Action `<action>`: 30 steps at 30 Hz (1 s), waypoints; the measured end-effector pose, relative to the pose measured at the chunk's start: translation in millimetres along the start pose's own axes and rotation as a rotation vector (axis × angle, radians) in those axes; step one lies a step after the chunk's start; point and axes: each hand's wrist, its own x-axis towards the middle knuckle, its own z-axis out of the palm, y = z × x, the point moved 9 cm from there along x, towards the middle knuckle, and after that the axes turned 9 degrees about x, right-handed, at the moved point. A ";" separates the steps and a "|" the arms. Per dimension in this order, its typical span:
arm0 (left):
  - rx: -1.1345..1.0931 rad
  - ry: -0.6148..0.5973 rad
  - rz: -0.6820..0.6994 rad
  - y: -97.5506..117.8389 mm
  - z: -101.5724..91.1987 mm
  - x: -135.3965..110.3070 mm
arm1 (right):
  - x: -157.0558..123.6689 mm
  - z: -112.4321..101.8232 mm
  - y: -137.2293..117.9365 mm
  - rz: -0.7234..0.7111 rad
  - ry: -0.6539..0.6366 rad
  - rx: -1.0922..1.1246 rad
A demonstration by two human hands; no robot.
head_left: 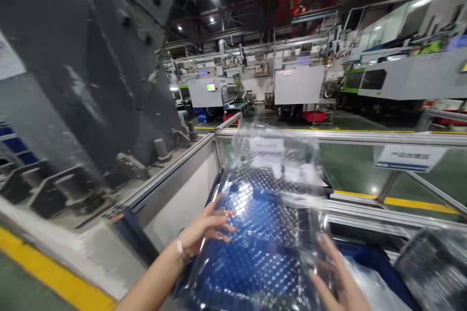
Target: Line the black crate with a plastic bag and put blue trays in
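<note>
A shiny, see-through plastic tray (255, 238) with a dimpled grid lies in front of me, blue showing through it. Loose clear plastic film (270, 143) stands up at its far end. Across the tray's left side my left hand (209, 228) rests with its fingers stretched out and apart. My right hand (337, 277), partly blurred, is at the right edge; its thumb and fingers are apart beside the plastic. Whether the tray is one piece or a stack I cannot tell.
A metal-profile frame (365, 138) with a hanging sign (410, 158) runs behind the tray. To the right lies a dark item under clear plastic (438, 267). A large grey machine (109, 58) rises at left; white machines (299, 85) stand across the aisle.
</note>
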 end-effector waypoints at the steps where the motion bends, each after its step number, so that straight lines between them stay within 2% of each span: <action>1: -0.007 0.063 -0.024 -7.7 -28.5 -7.8 | 2.2 37.6 -4.7 0.031 -0.120 0.055; 2: -0.014 0.131 -0.044 -17.4 -53.9 -11.8 | 3.2 69.4 -7.6 0.079 -0.216 0.087; 4: -0.018 0.273 -0.082 -40.5 -95.8 -9.2 | 7.0 111.2 -7.5 0.191 -0.337 0.078; 5: 0.001 0.353 -0.091 -51.4 -113.0 -3.8 | 11.1 122.5 -4.8 0.242 -0.379 0.043; 7: 0.154 0.529 -0.084 -65.4 -141.0 10.8 | 24.6 132.0 2.9 0.301 -0.454 -0.078; 9: 0.455 0.616 -0.058 -66.7 -152.8 31.4 | 43.9 133.3 11.9 0.320 -0.526 -0.223; 11: 0.727 0.546 -0.042 -66.4 -148.8 57.5 | 64.8 135.6 18.3 0.306 -0.594 -0.364; 14: 0.908 0.371 -0.059 -76.3 -138.9 85.4 | 88.2 147.8 20.8 0.272 -0.657 -0.509; 17: 1.113 0.315 -0.078 -95.7 -130.9 91.1 | 94.7 167.2 15.1 0.220 -0.673 -0.592; 21: 1.370 0.223 -0.068 -139.1 -102.4 90.0 | 91.0 193.1 2.9 0.062 -0.657 -0.789; 23: 1.440 0.226 -0.096 -155.3 -94.4 93.1 | 89.0 207.9 6.7 0.071 -0.692 -0.854; 25: 1.476 0.285 -0.148 -160.6 -96.7 99.9 | 89.4 225.1 14.1 0.113 -0.735 -0.869; 28: 1.494 0.363 -0.203 -152.5 -106.8 115.3 | 93.2 250.8 26.6 0.166 -0.800 -0.875; 30: 1.493 0.351 -0.207 -143.8 -109.0 125.8 | 96.5 262.6 37.6 0.212 -0.865 -0.874</action>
